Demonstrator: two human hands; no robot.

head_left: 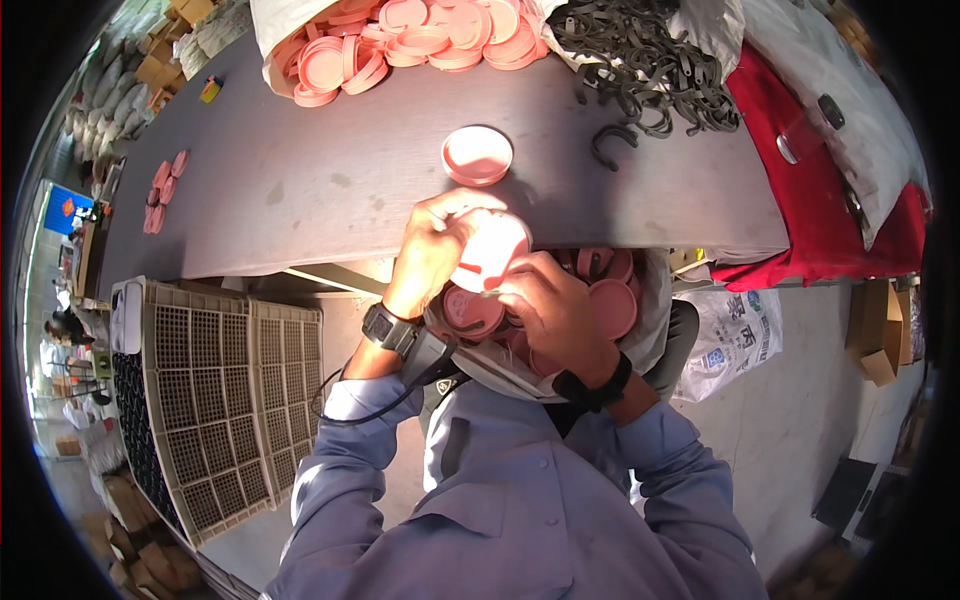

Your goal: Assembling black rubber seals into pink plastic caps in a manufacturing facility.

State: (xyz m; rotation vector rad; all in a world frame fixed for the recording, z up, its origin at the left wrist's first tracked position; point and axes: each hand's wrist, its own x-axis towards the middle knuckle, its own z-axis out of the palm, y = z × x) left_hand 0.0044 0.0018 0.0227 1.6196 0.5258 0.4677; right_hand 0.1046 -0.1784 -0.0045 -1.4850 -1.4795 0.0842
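Both hands are up at the near edge of the worktop (pixel 300 190), and between them sits a pink round lid (pixel 490 250). The left hand (pixel 430 250) has its fingers curled over the lid's top and left rim; the right hand (pixel 550 305) comes in from below with fingers closed on the lower right rim. So both hands grip the same lid. Being round, it has no long axis to speak of. Its flat face is tilted up toward the camera and glares in the light, so its detail is washed out.

Just under the hands, in the person's lap, an open bag (pixel 655 320) holds more pink lids (pixel 610 305), some face up with dark handles showing on them. One lid (pixel 472 308) lies right below the held one, nearly touching the right thumb.

On the worktop, straight beyond the hands, a single pink lid (pixel 477 155) lies flat near the middle. To its right lies one loose dark curved handle (pixel 610 145). At the far edge a white sack (pixel 275 40) spills a heap of pink lids (pixel 420 40), and beside it, toward the far right corner, is a tangle of dark handles (pixel 650 60). A few lids (pixel 165 190) sit by the left edge. A red cloth (pixel 820 200) hangs at the right end. Slatted plastic crates (pixel 220 390) stand on the floor to the person's left.
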